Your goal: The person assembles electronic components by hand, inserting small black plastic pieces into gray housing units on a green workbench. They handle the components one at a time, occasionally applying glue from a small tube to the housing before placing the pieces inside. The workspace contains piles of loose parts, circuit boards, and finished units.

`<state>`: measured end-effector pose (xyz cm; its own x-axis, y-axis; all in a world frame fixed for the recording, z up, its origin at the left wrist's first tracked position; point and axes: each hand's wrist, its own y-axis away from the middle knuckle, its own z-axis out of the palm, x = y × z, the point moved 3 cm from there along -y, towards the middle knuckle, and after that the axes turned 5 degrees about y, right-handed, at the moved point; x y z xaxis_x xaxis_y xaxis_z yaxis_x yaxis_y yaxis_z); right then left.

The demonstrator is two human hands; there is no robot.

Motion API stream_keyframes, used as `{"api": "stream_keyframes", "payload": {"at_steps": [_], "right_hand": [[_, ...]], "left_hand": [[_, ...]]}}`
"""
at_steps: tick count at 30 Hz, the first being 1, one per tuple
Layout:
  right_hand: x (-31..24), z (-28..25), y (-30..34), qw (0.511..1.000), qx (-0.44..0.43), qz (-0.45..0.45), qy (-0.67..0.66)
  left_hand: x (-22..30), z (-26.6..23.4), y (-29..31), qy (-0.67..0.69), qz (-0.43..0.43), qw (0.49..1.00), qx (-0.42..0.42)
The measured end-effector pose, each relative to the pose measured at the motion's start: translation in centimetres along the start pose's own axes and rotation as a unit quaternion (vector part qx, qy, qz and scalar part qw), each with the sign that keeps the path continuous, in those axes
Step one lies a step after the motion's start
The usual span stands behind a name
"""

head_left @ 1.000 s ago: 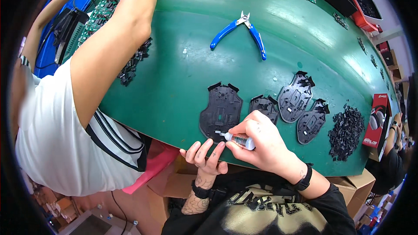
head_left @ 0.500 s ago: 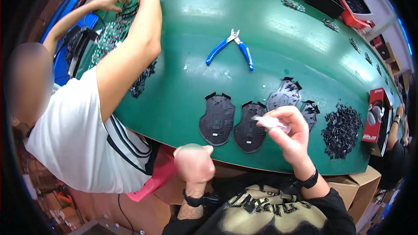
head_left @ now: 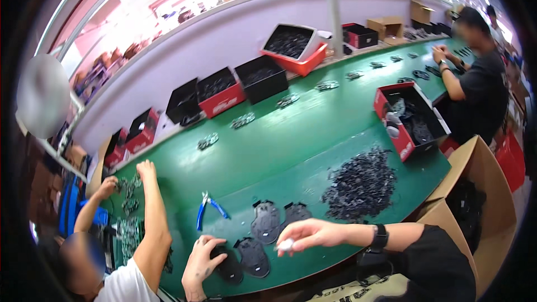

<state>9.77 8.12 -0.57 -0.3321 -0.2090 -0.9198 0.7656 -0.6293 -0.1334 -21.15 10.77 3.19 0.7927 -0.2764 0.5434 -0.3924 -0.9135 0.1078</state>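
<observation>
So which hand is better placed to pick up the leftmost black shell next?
Probably the left hand: it's right at that shell, while the right hand holds a small white object.

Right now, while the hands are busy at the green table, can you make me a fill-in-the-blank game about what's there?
1. The right hand holds a small ____ bottle.
2. The left hand is at the dark shell furthest to the ____.
3. The cutters have ____ handles.
4. The pile of small black pieces lies to the ____ of the cutters.

Missing words: white; left; blue; right.
</observation>
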Motion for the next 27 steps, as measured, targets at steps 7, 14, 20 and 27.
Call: {"api": "stream_keyframes", "payload": {"at_steps": [7,14,20,27], "right_hand": [[-7.5,-3.4,4.2,0.995,0.020,-0.096,-0.012],[-21.7,-12.3,12.4,0.879,0.209,-0.426,0.041],[-27.3,-12.4,24.4,0.722,0.264,-0.625,0.135],[-27.9,-7.4,32.4,0.566,0.349,-0.732,0.150]], "left_hand": [[1.2,-0.2,-1.8,0.025,-0.057,0.997,0.035],[4.0,-3.7,-3.7,0.095,-0.070,0.982,0.150],[13.9,-2.2,-16.9,0.067,0.048,0.992,0.096],[24.0,9.5,-36.5,0.080,0.136,0.984,0.089]]}}
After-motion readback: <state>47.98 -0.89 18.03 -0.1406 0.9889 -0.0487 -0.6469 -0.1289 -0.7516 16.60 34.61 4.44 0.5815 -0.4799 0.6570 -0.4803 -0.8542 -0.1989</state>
